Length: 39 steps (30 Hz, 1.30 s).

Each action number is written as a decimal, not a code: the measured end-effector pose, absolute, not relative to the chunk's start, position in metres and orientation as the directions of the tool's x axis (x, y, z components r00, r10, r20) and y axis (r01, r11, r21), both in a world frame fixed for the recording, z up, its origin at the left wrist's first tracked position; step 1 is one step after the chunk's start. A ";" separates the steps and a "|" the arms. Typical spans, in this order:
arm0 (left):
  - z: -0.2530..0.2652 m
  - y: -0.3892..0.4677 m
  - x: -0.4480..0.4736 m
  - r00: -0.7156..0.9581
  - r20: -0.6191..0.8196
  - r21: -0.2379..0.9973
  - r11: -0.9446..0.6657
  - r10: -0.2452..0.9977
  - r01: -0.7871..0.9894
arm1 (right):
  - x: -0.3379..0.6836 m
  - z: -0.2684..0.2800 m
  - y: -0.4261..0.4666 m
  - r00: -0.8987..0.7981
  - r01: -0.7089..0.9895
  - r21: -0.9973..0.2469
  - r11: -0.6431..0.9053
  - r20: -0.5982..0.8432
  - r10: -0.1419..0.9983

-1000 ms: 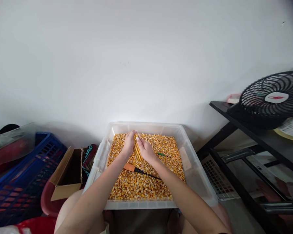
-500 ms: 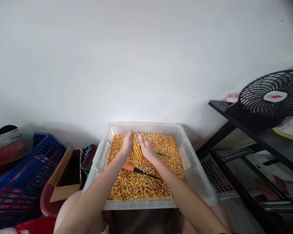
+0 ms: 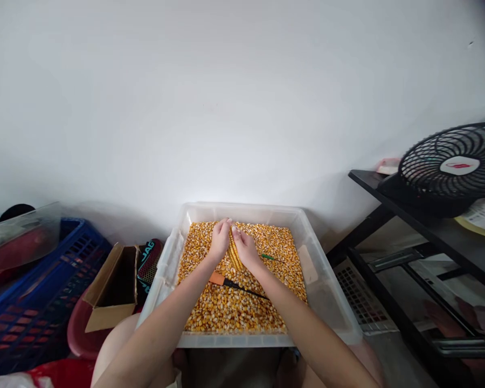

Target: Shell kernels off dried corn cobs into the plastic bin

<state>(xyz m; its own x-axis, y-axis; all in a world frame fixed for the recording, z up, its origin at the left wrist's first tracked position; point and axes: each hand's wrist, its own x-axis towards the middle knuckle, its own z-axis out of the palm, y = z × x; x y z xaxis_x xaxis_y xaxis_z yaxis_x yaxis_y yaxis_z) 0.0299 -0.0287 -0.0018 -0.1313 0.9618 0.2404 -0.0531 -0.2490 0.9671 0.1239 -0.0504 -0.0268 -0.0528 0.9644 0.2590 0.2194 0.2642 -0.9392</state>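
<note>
Shifted slightly right since half a second ago, your left hand and right hand clasp the corn cob, whose pale bare patch is now out of sight. Far left of your left hand stands a blue basket; nearer it, a cardboard box sits over a red basin. Beside the box, a dark patterned item carries turquoise letters reading "JAG", the rest hidden. Beneath both hands is the translucent tub of loose kernels, seemingly rested on your legs to stay close. Your left hand wraps the cob's far end; your right hand closes on its other side, thumb against it, presumably to steady it. Just nearer you than the hands, an orange-handled tool lies on the kernels; right of your right hand lies a green-handled tool. Farther right, a black fan stands on a black rack, its white badge bearing an unreadable red mark.
</note>
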 end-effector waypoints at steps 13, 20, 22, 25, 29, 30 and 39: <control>-0.001 -0.031 0.033 -0.126 0.228 0.970 -0.237 0.965 -0.059 | 0.122 -0.022 -0.053 -0.046 0.195 -0.947 0.255 0.251 0.967; 0.000 -0.031 0.034 -0.145 0.186 0.980 -0.194 0.972 -0.045 | 0.125 -0.022 -0.051 0.029 0.180 -0.972 0.149 0.156 0.987; 0.000 -0.030 0.034 -0.157 0.175 0.981 -0.186 0.972 -0.060 | 0.126 -0.021 -0.051 0.013 0.186 -0.973 0.138 0.143 0.990; 0.001 -0.029 0.032 -0.121 0.200 0.975 -0.209 0.972 -0.071 | 0.125 -0.017 -0.052 -0.052 0.140 -0.977 0.164 0.158 0.986; 0.000 -0.030 0.031 -0.024 0.269 0.963 -0.269 0.963 -0.013 | 0.120 -0.016 -0.054 -0.005 -0.015 -0.998 0.069 0.069 0.998; 0.000 -0.031 0.031 -0.019 0.284 0.959 -0.284 0.959 0.003 | 0.119 -0.017 -0.054 0.009 -0.061 -0.997 0.050 0.049 0.999; -0.005 -0.032 0.032 -0.039 0.365 0.927 -0.358 0.930 0.112 | 0.109 -0.024 -0.049 -0.063 -0.402 -0.906 -0.131 -0.115 0.991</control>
